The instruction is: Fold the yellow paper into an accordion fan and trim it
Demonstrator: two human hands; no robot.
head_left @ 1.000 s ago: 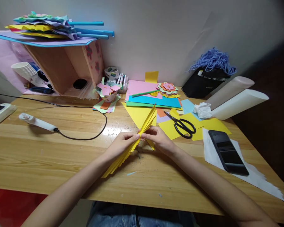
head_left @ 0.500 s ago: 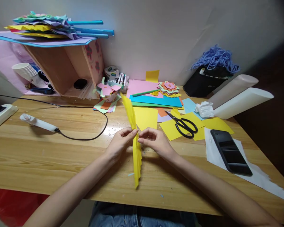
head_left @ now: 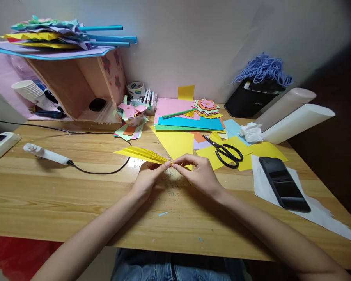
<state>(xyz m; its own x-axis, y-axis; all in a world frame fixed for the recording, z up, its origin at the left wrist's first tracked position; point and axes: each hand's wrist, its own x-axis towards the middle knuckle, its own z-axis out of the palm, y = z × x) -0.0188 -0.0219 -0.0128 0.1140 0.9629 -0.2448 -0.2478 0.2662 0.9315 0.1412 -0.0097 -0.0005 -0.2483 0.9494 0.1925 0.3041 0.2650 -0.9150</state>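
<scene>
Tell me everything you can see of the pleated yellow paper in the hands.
The pleated yellow paper looks thin, its narrow folds gathered at one point and fanning out toward the picture's left. It slants above the table. The left hand and right hand pinch it at the gather; any part beyond is unclear.

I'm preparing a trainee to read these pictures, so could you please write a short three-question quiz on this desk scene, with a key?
1. What are the left hand and right hand both touching?
A. The scissors
B. The pleated yellow paper
C. The crumpled tissue
2. True or false: the black phone lies on white paper.
3. Fill in the colour: blue yarn sits on top of the ____ pouch.

Key: 1. B; 2. true; 3. black.
</scene>
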